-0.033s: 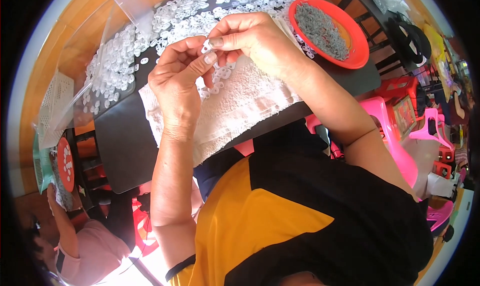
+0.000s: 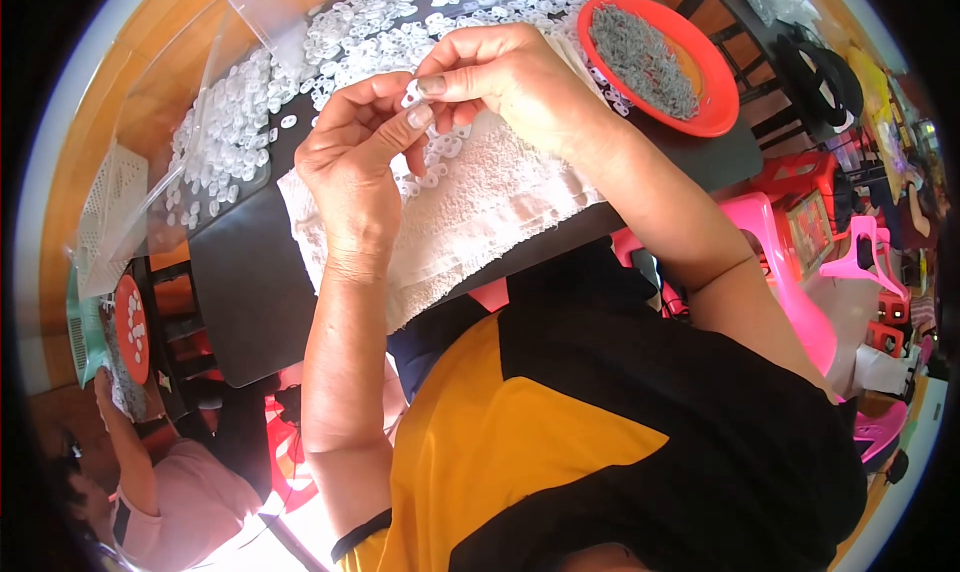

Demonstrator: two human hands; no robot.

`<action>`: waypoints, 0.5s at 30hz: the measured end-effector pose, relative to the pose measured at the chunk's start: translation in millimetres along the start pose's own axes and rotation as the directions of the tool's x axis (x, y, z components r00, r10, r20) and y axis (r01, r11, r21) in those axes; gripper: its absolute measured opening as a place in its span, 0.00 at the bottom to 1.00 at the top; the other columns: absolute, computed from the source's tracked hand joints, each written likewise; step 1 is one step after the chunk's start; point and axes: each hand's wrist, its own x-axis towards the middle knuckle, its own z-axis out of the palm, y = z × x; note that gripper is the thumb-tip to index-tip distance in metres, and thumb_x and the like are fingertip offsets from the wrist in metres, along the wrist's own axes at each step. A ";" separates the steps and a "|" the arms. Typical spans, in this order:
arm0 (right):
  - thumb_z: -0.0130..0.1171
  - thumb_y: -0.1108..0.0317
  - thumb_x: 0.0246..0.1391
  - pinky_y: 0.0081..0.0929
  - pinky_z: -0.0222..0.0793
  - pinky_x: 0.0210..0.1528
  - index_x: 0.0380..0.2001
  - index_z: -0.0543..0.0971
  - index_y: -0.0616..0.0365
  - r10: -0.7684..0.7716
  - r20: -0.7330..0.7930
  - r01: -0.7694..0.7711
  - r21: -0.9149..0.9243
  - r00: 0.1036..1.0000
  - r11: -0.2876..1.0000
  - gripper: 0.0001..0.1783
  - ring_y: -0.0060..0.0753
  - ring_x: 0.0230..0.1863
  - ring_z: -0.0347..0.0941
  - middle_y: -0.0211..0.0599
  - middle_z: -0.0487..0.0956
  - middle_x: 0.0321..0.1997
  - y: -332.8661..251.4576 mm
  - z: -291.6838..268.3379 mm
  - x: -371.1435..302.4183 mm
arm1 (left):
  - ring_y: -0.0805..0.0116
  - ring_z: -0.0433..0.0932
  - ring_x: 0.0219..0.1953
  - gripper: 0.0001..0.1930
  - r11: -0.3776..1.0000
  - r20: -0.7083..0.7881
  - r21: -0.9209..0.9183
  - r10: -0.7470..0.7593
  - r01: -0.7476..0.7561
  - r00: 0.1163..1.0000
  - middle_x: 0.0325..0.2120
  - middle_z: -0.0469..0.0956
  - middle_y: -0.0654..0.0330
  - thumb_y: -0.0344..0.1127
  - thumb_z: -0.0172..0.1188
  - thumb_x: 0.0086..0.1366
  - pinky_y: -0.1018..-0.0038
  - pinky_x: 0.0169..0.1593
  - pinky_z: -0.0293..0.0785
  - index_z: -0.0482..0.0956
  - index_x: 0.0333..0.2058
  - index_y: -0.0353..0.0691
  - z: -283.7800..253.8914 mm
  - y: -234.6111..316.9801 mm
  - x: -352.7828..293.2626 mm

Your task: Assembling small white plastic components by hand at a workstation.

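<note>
My left hand and my right hand meet above a cream towel on a dark table. Between their thumbs and fingertips they pinch one small white plastic piece that has a hole in it. Both hands are closed on it, and the fingers cover most of its shape. Just below the fingers, several similar white oval pieces with holes lie on the towel. A large heap of loose white pieces spreads over the table beyond my hands.
At the far right a red basin holds a pile of small thin grey pieces. Clear plastic sheeting and a white perforated basket stand at left. Another person works at lower left by a red dish. A pink chair stands right.
</note>
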 end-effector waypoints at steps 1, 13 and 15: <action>0.58 0.69 0.58 0.18 0.71 0.33 0.37 0.80 0.62 0.012 0.003 -0.012 0.000 1.000 1.000 0.08 0.23 0.28 0.77 0.32 0.81 0.29 0.1 0.4 -0.2 | 0.75 0.74 0.23 0.09 1.000 0.002 0.007 0.017 -0.017 1.000 0.28 0.79 0.57 0.17 0.63 0.57 0.81 0.22 0.68 0.79 0.38 0.28 0.3 -0.6 -0.4; 0.58 0.62 0.60 0.16 0.66 0.28 0.31 0.80 0.60 0.053 0.077 -0.049 -0.049 0.996 0.998 0.11 0.21 0.25 0.76 0.29 0.78 0.23 2.1 -2.6 -2.1 | 0.76 0.73 0.23 0.13 0.987 0.033 0.140 0.080 -0.084 0.996 0.27 0.78 0.58 0.16 0.64 0.54 0.82 0.22 0.69 0.79 0.40 0.28 0.8 -0.2 -4.1; 0.58 0.62 0.60 0.16 0.65 0.27 0.31 0.80 0.59 0.091 0.040 -0.091 -0.006 0.995 0.996 0.12 0.20 0.25 0.75 0.29 0.77 0.22 2.6 0.4 -3.3 | 0.76 0.73 0.23 0.13 0.985 0.011 0.149 0.086 -0.086 0.996 0.27 0.78 0.58 0.16 0.64 0.54 0.82 0.22 0.69 0.79 0.40 0.28 2.6 0.2 -4.9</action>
